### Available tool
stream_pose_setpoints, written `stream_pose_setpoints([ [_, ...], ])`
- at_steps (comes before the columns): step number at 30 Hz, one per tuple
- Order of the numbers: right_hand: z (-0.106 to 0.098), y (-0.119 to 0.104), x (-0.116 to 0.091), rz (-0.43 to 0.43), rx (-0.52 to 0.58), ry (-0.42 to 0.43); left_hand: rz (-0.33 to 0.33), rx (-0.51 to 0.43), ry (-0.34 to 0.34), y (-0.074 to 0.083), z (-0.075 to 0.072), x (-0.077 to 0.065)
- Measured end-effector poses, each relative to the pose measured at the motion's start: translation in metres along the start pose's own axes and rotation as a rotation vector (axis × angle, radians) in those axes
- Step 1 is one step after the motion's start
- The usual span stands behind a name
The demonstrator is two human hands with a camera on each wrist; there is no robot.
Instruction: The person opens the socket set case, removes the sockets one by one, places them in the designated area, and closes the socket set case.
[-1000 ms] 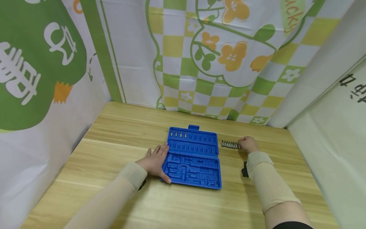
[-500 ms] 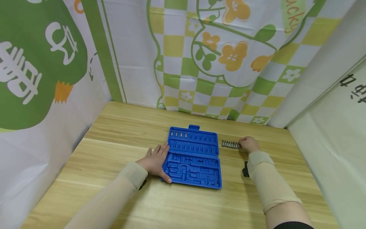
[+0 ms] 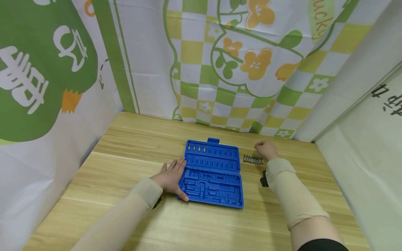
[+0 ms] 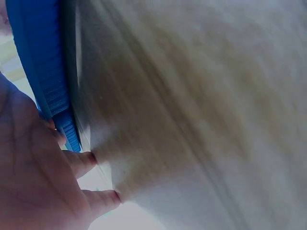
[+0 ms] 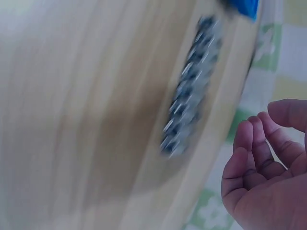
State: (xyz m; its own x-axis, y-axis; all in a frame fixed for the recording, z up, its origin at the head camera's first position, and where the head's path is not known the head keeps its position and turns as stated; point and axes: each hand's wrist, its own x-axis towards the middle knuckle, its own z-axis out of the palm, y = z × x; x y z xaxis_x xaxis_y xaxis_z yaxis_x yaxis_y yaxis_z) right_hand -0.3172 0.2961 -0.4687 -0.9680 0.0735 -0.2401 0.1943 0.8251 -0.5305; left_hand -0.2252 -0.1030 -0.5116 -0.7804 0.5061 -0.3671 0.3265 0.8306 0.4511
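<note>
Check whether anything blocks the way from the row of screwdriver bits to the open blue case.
Nothing visible does: only wooden tabletop separates the screwdriver bits from the blue case. The left hand touches the case's opposite edge.

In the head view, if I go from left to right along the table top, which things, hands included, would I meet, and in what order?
Left hand → open blue case → row of metal bits → right hand.

Orange "ucky" on the checkered cloth, and cropped, illegible black characters on the right-hand white cloth.
</note>
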Motion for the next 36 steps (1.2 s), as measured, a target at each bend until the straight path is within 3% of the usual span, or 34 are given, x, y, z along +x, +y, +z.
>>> stream_pose_setpoints([
  [8,0.034,-0.060,0.006,-0.117,0.088,-0.008,-0.001,0.002,0.002,-0.002,0.001,0.000],
  [18,0.090,-0.123,0.010,-0.179,0.116,-0.020,0.002,0.013,0.004,-0.001,-0.001,-0.001],
  [27,0.116,-0.135,0.012,-0.124,0.163,-0.038,-0.001,0.019,0.000,-0.001,0.000,-0.002],
  [36,0.123,-0.141,0.015,-0.139,0.025,-0.042,0.004,0.027,0.002,-0.001,0.000,-0.001],
])
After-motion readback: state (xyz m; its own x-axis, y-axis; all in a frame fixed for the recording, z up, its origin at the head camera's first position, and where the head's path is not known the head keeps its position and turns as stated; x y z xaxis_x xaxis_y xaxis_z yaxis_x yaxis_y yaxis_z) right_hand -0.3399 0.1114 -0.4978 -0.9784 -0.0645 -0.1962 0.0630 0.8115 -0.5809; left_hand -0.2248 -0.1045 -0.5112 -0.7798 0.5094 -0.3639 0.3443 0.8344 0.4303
